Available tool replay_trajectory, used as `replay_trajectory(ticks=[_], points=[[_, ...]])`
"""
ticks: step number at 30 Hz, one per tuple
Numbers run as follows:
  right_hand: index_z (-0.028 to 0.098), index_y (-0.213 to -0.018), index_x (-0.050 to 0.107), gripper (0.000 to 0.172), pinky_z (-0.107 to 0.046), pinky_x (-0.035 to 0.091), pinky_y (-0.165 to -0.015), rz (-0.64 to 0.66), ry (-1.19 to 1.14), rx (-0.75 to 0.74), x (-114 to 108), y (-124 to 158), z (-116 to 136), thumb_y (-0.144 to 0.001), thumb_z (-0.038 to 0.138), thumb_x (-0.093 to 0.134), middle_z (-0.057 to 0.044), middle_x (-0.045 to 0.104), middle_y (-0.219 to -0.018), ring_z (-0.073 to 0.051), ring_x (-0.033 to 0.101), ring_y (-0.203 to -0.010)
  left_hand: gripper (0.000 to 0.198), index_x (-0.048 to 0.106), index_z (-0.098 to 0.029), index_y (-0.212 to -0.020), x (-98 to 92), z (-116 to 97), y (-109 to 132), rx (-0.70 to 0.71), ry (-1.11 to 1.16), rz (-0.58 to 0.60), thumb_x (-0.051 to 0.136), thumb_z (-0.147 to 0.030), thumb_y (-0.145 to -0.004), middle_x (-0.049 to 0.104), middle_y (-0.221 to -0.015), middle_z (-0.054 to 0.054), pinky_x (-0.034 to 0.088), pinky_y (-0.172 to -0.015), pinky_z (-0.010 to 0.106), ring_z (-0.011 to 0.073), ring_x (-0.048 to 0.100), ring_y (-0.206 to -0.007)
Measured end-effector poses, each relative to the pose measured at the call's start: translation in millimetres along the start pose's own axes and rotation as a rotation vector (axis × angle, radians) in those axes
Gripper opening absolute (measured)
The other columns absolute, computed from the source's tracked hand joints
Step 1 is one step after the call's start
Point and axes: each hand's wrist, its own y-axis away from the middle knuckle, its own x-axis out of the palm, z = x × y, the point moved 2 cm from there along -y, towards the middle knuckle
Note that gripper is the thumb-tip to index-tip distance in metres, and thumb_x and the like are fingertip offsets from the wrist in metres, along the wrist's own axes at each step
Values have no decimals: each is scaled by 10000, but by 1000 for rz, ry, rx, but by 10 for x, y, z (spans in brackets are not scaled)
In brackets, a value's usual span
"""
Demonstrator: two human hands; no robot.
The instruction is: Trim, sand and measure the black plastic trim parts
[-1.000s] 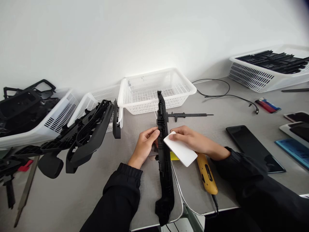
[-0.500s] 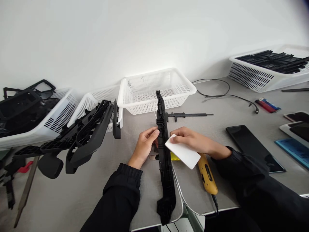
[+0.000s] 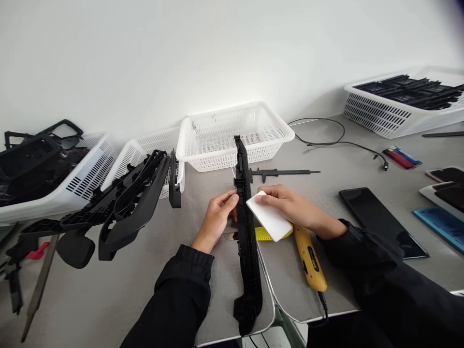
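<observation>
Left grip (image 3: 216,217) pinched the black plastic part (image 3: 248,241) mid-length over the counter (image 3: 108,295); right grip (image 3: 292,205) pinched a white slab (image 3: 270,217) beside it. The part looked light, stiff, best held by its mid-length edges.

Ribbed, matt plastic-looking black strip (image 3: 248,256), smooth matt white slab (image 3: 271,218), perforated plastic basket (image 3: 213,160), glossy black phone (image 3: 382,223)

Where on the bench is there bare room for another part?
One bare patch lies between the black trim pieces, the left hand and its sleeve; another between the caliper, black cable and black phone. Crowded: around the right hand, with white slab, yellow tool and long black part close together.
</observation>
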Motion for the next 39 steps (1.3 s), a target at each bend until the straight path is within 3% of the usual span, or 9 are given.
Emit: replay_trajectory(ticks=[6,20,39], points=[[210,-774,545,467,-265,325,-472,-49,-45,8,2,-32,-34,-837,639,719,26,527,-665,-123,485,-547,497,799,-146,-1144,-1,-10,3,-2,-12,7,784,-560,-869,626,-653,-10,458,-554,242,130,558,-575],[195,-847,580,517,-256,350,-520,-129,-96,-122,12,-63,-132,-919,701,656,23,513,-733,-116,458,-604,528,807,-144,-1152,-9,8,-8,1,-14,11,789,-581,-856,678,-702,18,482,-578,256,137,576,-593],[171,-861,652,500,-270,330,-531,-19,-105,-85,11,-71,-177,-940,664,659,0,564,-721,-125,462,-601,524,807,-156,-1157,-19,43,-25,-2,-2,3,791,-582,-853,639,-645,-5,465,-571,255,133,565,-570]])
